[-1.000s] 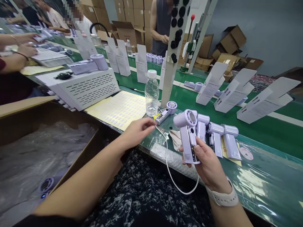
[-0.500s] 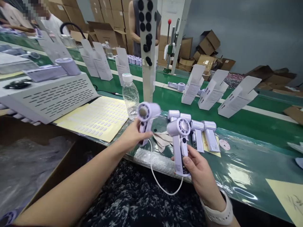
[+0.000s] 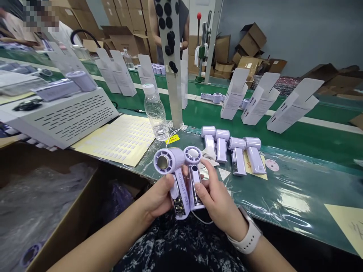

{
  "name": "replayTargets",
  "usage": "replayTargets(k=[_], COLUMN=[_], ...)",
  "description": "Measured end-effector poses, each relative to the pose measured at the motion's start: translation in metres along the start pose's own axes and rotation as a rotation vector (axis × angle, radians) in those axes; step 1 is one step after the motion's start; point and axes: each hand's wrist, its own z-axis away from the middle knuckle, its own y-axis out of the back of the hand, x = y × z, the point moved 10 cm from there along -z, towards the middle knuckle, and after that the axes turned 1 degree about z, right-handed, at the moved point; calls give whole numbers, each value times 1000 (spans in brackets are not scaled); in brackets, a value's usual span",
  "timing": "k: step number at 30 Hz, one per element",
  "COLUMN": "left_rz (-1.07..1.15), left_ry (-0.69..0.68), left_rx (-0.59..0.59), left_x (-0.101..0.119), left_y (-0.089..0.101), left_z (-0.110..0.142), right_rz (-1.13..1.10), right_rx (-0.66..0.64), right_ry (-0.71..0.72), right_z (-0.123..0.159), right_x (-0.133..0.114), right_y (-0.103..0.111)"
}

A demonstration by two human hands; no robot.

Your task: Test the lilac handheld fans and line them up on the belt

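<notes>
My left hand [image 3: 157, 194] is closed round the handle of a lilac handheld fan [image 3: 173, 162] marked "Speed FAN"; its lower handle is uncovered and a circuit board shows. Beside it, my right hand [image 3: 215, 200] grips a second lilac handheld fan [image 3: 195, 185], thumb on the front of the handle. The two fans stand side by side, heads touching or nearly so. A white cable [image 3: 202, 221] hangs below the right one. Behind them, several more lilac fans [image 3: 238, 156] lie in a row on the green bench, next to a whitish cloth [image 3: 211, 155].
A clear bottle [image 3: 155, 113] stands by a metal post [image 3: 174, 90]. Left are a yellow sheet of small white stickers [image 3: 121, 139] and a slotted grey metal box [image 3: 76, 117]. Open white cartons [image 3: 258, 102] stand on the green conveyor [image 3: 204, 109]. A person [image 3: 184, 30] stands across it.
The left fan has come down and toward me, and the right one has moved left and turned, so the two are now close together. Both hands keep their grip.
</notes>
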Motion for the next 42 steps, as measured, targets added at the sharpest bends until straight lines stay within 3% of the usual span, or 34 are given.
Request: replayTargets(k=[4, 7, 9, 14, 17, 19, 22, 27, 31, 34, 37, 42], left_rz=[10, -26, -53, -257, -188, -75, 28, 37, 109, 125, 86, 172], left_ry=[35, 4, -56, -217, -276, -305, -344, -528, -534, -524, -541, -511], left_rx=[-8, 63, 118, 173, 206, 193, 192, 317, 241, 182, 179, 188], left_x=[-9, -2, 10, 34, 33, 32, 35, 62, 71, 70, 67, 66], left_y=[-2, 9, 18, 23, 22, 21, 22, 30, 16, 9, 11, 16], left_z=[-2, -2, 0, 9, 4, -3, -13, -11, -14, -11, -5, -3], right_rz=[198, 553, 706, 695, 618, 411, 53, -110, -332, -465, -567, -329], right_rx=[85, 277, 324, 219, 175, 158, 108, -25, -181, -124, -62, -168], right_ry=[24, -106, -147, -129, -157, -190, -229, -148, -99, -55, -98, 14], right_z=[1, -6, -13, -17, -8, -2, 8, 10, 1, -4, -4, -4], right_x=[9, 34, 46, 59, 62, 63, 60, 31, 10, -1, 2, -11], right_y=[13, 43, 53, 56, 63, 63, 45, -9, -50, -53, -47, -46])
